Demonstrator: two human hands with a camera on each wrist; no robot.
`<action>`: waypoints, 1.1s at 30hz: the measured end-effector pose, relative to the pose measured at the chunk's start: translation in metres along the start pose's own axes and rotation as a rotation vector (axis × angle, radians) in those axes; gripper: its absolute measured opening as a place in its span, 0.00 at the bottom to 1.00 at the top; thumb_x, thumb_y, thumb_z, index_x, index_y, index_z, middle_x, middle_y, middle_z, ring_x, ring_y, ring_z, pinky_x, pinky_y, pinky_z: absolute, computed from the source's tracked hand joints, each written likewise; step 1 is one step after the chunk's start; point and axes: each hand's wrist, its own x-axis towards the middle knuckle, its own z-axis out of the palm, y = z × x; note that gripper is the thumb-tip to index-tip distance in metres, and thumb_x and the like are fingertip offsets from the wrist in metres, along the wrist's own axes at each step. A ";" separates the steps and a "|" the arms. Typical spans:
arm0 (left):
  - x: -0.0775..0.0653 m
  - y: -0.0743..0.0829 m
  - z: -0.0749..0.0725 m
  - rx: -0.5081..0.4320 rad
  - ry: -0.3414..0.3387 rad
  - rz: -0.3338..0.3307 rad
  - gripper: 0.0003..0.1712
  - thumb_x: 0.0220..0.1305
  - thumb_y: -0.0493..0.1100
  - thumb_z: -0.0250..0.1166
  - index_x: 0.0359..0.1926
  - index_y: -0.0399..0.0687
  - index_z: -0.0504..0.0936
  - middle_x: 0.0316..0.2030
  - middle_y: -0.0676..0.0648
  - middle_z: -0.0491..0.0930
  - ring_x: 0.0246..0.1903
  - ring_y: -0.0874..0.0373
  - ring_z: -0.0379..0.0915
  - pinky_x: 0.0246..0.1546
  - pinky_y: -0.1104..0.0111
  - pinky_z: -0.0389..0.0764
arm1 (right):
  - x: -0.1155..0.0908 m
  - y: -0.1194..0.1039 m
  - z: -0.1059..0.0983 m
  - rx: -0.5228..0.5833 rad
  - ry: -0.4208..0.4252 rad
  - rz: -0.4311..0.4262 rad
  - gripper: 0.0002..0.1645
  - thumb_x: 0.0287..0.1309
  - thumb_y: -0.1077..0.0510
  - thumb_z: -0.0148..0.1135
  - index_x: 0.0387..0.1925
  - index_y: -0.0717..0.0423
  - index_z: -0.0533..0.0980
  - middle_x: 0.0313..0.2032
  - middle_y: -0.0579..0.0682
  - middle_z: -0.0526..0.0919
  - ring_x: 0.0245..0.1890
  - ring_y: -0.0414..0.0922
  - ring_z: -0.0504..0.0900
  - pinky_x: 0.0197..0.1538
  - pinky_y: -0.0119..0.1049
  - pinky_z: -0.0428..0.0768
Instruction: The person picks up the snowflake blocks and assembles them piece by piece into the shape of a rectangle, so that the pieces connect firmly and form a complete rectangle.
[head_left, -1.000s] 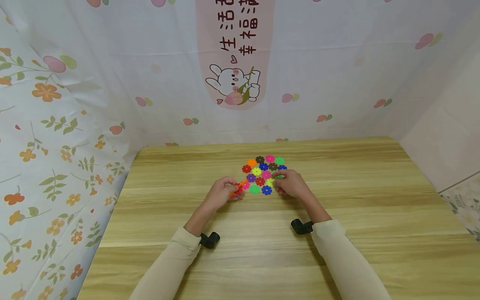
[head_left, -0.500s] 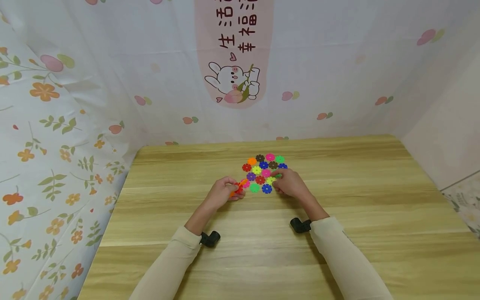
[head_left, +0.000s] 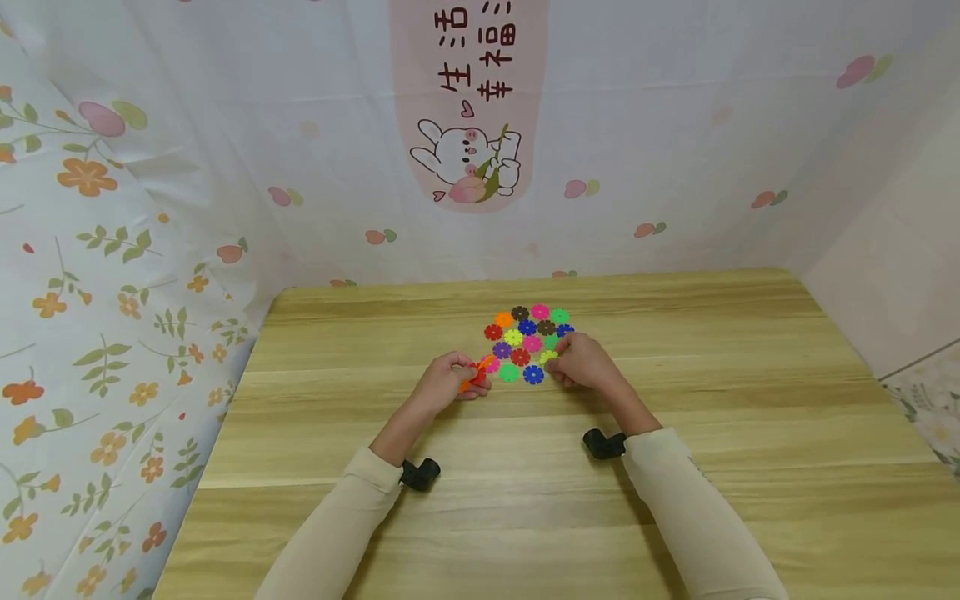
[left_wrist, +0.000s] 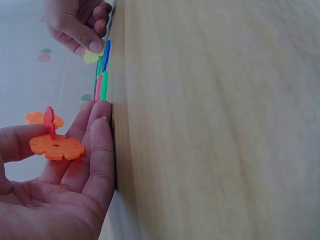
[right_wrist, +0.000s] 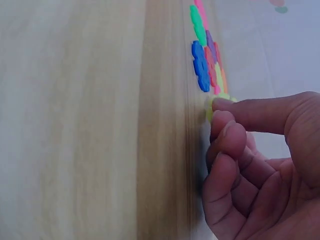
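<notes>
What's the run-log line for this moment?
left hand: holds joined orange-and-red pieces | right hand: pinches yellow disc | table: other colored discs

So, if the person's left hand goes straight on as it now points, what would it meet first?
Probably the nearest round, notched green plastic disc, just past the left hand; a similar pink disc beside it looks almost as near, and depth is unclear.

toward four o'clock, the right hand [right_wrist: 260, 170] pinches a yellow disc [right_wrist: 209, 109]. from that disc, a blue disc [right_wrist: 200, 66] lies near eleven o'clock on the wooden counter [right_wrist: 95, 120], a green disc [right_wrist: 198, 25] past it at twelve. a red disc [right_wrist: 210, 67] and a purple disc [right_wrist: 211, 45] show just behind the blue one.
</notes>
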 end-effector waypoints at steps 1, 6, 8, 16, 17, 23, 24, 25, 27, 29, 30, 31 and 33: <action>0.000 0.000 0.000 -0.001 -0.001 -0.004 0.07 0.73 0.36 0.52 0.41 0.34 0.73 0.39 0.35 0.85 0.38 0.47 0.85 0.42 0.64 0.85 | 0.000 0.001 -0.001 0.003 -0.004 0.001 0.17 0.61 0.59 0.64 0.45 0.66 0.71 0.22 0.52 0.81 0.19 0.43 0.78 0.27 0.33 0.79; 0.001 0.001 -0.001 -0.004 -0.007 -0.021 0.07 0.73 0.36 0.51 0.41 0.35 0.72 0.40 0.35 0.86 0.38 0.48 0.85 0.42 0.65 0.85 | 0.002 0.006 -0.003 -0.006 -0.027 -0.025 0.11 0.64 0.58 0.60 0.38 0.64 0.72 0.21 0.51 0.79 0.18 0.42 0.76 0.25 0.31 0.78; 0.002 0.001 -0.001 -0.004 -0.011 -0.023 0.06 0.73 0.36 0.51 0.41 0.36 0.72 0.40 0.35 0.85 0.39 0.48 0.85 0.43 0.65 0.84 | 0.002 0.006 -0.003 -0.011 -0.032 -0.037 0.10 0.65 0.58 0.59 0.33 0.63 0.73 0.20 0.51 0.78 0.17 0.42 0.76 0.25 0.32 0.77; 0.004 -0.004 -0.002 -0.004 -0.038 -0.009 0.06 0.74 0.34 0.47 0.40 0.36 0.70 0.42 0.34 0.85 0.40 0.48 0.84 0.45 0.63 0.84 | -0.001 -0.004 -0.003 0.020 0.001 -0.106 0.12 0.70 0.57 0.52 0.32 0.60 0.73 0.21 0.52 0.79 0.19 0.45 0.77 0.26 0.34 0.77; 0.004 -0.005 -0.002 -0.006 -0.040 -0.005 0.06 0.74 0.34 0.47 0.40 0.36 0.69 0.42 0.34 0.85 0.40 0.48 0.84 0.46 0.62 0.84 | -0.001 -0.006 -0.003 0.035 0.006 -0.111 0.12 0.71 0.56 0.52 0.32 0.60 0.73 0.21 0.52 0.79 0.19 0.46 0.78 0.26 0.34 0.77; 0.004 -0.005 -0.001 -0.021 -0.053 -0.002 0.07 0.74 0.34 0.46 0.40 0.35 0.69 0.45 0.31 0.83 0.43 0.43 0.83 0.49 0.60 0.82 | 0.000 -0.013 -0.003 0.072 0.026 -0.142 0.14 0.72 0.56 0.50 0.35 0.61 0.74 0.21 0.53 0.79 0.20 0.48 0.79 0.28 0.37 0.78; 0.003 -0.005 -0.001 -0.024 -0.054 -0.001 0.07 0.74 0.34 0.46 0.40 0.35 0.69 0.45 0.31 0.83 0.43 0.43 0.83 0.49 0.59 0.82 | 0.000 -0.014 -0.002 0.074 0.032 -0.148 0.14 0.72 0.56 0.49 0.35 0.61 0.74 0.21 0.53 0.79 0.20 0.48 0.78 0.28 0.37 0.78; 0.003 -0.004 -0.001 -0.025 -0.055 0.001 0.07 0.74 0.34 0.46 0.40 0.35 0.69 0.45 0.31 0.83 0.43 0.43 0.83 0.49 0.59 0.82 | 0.000 -0.015 -0.001 0.082 0.033 -0.154 0.14 0.72 0.56 0.49 0.35 0.62 0.74 0.21 0.53 0.79 0.20 0.48 0.78 0.28 0.37 0.78; 0.003 -0.005 -0.001 -0.027 -0.053 0.006 0.07 0.74 0.34 0.46 0.39 0.35 0.69 0.45 0.31 0.83 0.43 0.44 0.83 0.48 0.59 0.83 | -0.001 -0.018 0.000 0.106 0.036 -0.165 0.14 0.72 0.56 0.49 0.35 0.62 0.74 0.21 0.53 0.79 0.21 0.48 0.78 0.29 0.38 0.79; 0.003 -0.005 -0.001 -0.027 -0.050 0.011 0.07 0.74 0.33 0.46 0.39 0.36 0.69 0.44 0.31 0.83 0.42 0.45 0.84 0.47 0.60 0.83 | -0.001 -0.020 0.002 0.135 0.040 -0.173 0.14 0.72 0.57 0.49 0.34 0.62 0.74 0.21 0.53 0.79 0.21 0.48 0.78 0.29 0.38 0.78; 0.003 -0.006 -0.002 -0.026 -0.051 0.013 0.07 0.74 0.33 0.46 0.38 0.36 0.69 0.44 0.31 0.83 0.41 0.45 0.84 0.47 0.60 0.83 | -0.001 -0.021 0.003 0.152 0.038 -0.174 0.14 0.72 0.57 0.49 0.33 0.62 0.74 0.22 0.53 0.79 0.21 0.49 0.78 0.29 0.39 0.79; 0.003 -0.007 -0.002 -0.025 -0.052 0.014 0.07 0.73 0.33 0.46 0.38 0.36 0.69 0.44 0.31 0.83 0.41 0.45 0.84 0.47 0.60 0.83 | -0.001 -0.022 0.003 0.168 0.033 -0.175 0.15 0.73 0.57 0.49 0.32 0.62 0.73 0.22 0.53 0.79 0.22 0.49 0.79 0.29 0.39 0.79; 0.004 -0.007 -0.002 -0.026 -0.057 0.016 0.07 0.74 0.33 0.46 0.38 0.36 0.68 0.44 0.31 0.83 0.41 0.46 0.84 0.47 0.60 0.83 | -0.001 -0.024 0.006 0.183 0.035 -0.173 0.15 0.73 0.57 0.49 0.31 0.62 0.73 0.22 0.53 0.79 0.22 0.50 0.79 0.29 0.39 0.79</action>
